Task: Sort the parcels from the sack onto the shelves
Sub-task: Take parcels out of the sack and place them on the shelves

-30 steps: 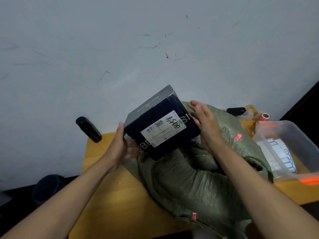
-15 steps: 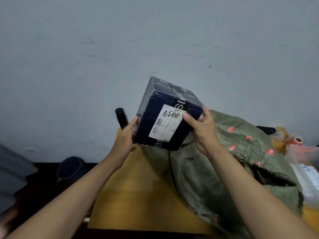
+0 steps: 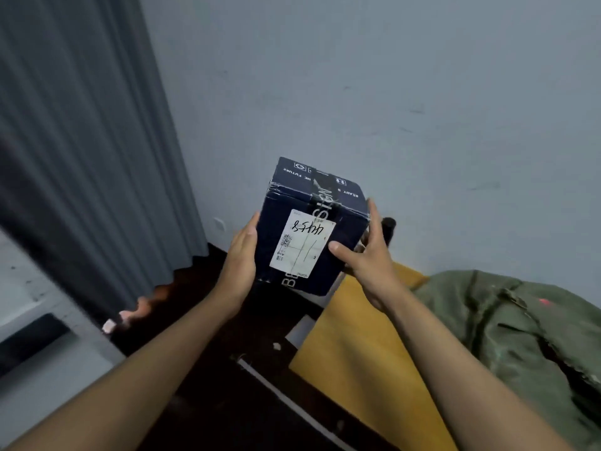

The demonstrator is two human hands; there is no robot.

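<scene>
A dark blue cardboard parcel (image 3: 345,245) with a white label bearing handwritten digits is held upright in the air, in front of the wall. My left hand (image 3: 240,259) grips its left side, with the thumb along the front edge. On the other side, my right hand (image 3: 369,255) grips the parcel with its thumb on the front face and its fingers on the right side. The green woven sack (image 3: 520,336) lies crumpled on the yellow table (image 3: 364,349) at the lower right, below and to the right of the parcel.
A grey curtain (image 3: 91,141) hangs at the left beside the pale wall (image 3: 390,76). A black cylinder (image 3: 389,227) stands behind my right hand at the table's far edge. Dark floor lies left of the table, and a grey surface (image 3: 42,346) sits at the far left.
The view has swung left, so the curtain has come into sight and the sack and table have shifted to the lower right. The parcel has turned more upright and moved off the sack, still held by both hands.
</scene>
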